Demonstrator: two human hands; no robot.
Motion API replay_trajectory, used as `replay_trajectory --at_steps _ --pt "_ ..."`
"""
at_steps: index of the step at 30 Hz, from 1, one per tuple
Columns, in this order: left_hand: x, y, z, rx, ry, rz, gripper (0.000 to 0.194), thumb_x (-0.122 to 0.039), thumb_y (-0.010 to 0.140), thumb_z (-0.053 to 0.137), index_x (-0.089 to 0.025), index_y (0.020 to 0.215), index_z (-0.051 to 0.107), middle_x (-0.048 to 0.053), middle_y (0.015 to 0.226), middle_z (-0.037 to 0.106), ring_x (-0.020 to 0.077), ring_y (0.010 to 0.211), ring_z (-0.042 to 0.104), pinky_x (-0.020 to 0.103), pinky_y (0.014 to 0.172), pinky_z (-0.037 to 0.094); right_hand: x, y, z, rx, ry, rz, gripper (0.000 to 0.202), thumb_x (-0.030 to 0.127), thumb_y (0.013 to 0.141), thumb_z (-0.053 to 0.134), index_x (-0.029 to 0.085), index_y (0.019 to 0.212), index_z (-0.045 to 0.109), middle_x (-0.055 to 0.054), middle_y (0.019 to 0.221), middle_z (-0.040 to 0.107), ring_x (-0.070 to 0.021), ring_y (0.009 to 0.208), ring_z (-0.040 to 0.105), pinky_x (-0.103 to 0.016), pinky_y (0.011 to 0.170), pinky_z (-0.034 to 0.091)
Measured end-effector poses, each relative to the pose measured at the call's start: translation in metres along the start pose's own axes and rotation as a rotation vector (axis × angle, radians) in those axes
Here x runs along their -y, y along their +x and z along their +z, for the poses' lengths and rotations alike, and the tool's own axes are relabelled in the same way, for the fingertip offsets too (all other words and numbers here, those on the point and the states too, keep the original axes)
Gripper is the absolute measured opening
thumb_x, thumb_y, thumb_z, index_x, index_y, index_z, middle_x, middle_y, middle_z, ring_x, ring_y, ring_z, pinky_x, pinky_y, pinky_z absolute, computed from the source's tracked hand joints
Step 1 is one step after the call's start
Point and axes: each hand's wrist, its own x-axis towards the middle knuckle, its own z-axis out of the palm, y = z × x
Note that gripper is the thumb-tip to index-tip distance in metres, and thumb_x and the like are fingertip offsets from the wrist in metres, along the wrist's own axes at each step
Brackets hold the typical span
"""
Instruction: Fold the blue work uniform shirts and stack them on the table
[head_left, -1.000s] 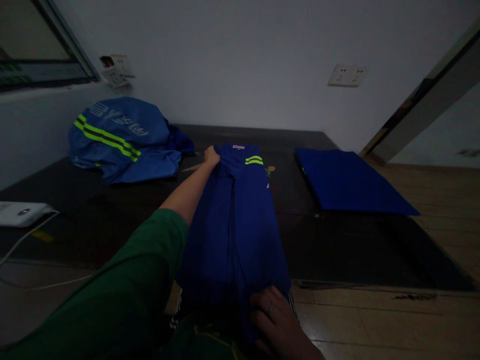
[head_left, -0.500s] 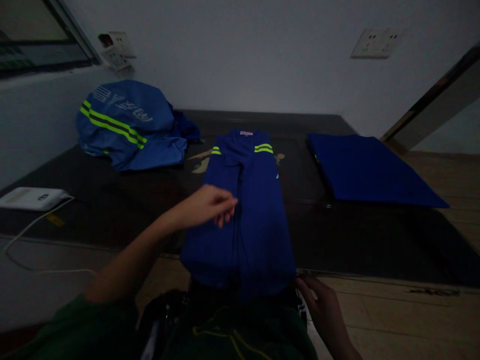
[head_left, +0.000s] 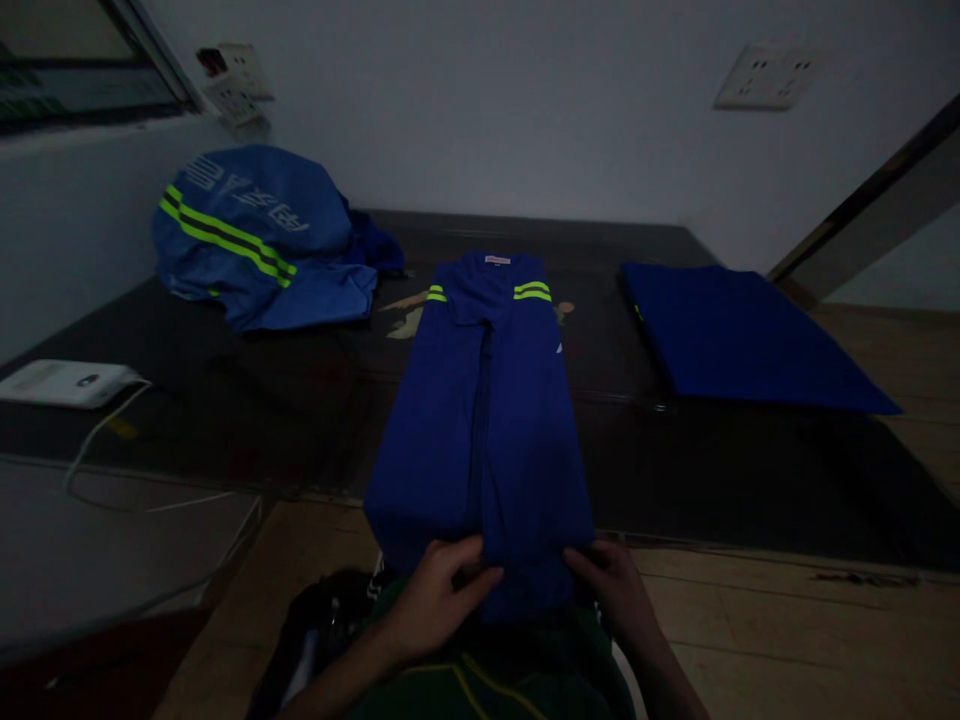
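A dark blue jacket (head_left: 442, 420) with yellow-green reflective stripes lies lengthwise in front of me. Its collar points to the wall, and its lower part hangs over the table's near edge toward my lap. My left hand (head_left: 442, 590) pinches the cloth near the front opening, low on the jacket. At the lower right corner, my right hand (head_left: 611, 580) has thumb and fingers closed on the hem. The fingertips of both hands are partly hidden by cloth.
On the dark table (head_left: 300, 420) a crumpled lighter blue jacket (head_left: 255, 230) lies at the back left. A folded blue garment (head_left: 742, 335) rests at the right. A white power bank or phone (head_left: 67, 384) with a white cable (head_left: 90, 440) is at the left edge. Wall sockets (head_left: 769, 78) are behind.
My left hand has come down from above the middle of the jacket to its lower front and gripped the cloth. My right hand stays at the lower right corner, shifted slightly inward.
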Motion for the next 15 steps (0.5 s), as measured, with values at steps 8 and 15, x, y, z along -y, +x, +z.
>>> replay_trajectory --at_steps 8,15 --pt "0.034 0.004 0.002 -0.124 0.118 -0.11 0.033 -0.041 0.088 0.045 -0.017 0.065 0.053 -0.001 0.063 0.054 0.0147 0.065 0.05 0.024 0.062 0.037 -0.005 -0.003 0.01 -0.144 -0.126 -0.106 0.052 0.062 0.056 0.077 0.014 0.077 0.073 -0.012 0.086 0.074 -0.0302 0.085 0.068 -0.039 0.079 0.054" --pt "0.044 -0.002 -0.006 0.091 0.448 -0.24 0.019 -0.034 0.083 0.053 -0.021 0.088 0.066 0.005 0.09 0.071 0.0225 0.087 0.064 0.03 0.077 0.047 -0.006 -0.001 0.003 0.109 -0.475 -0.171 0.057 0.068 0.077 0.054 0.017 0.096 0.073 -0.011 0.097 0.073 -0.0286 0.095 0.067 -0.039 0.086 0.052"
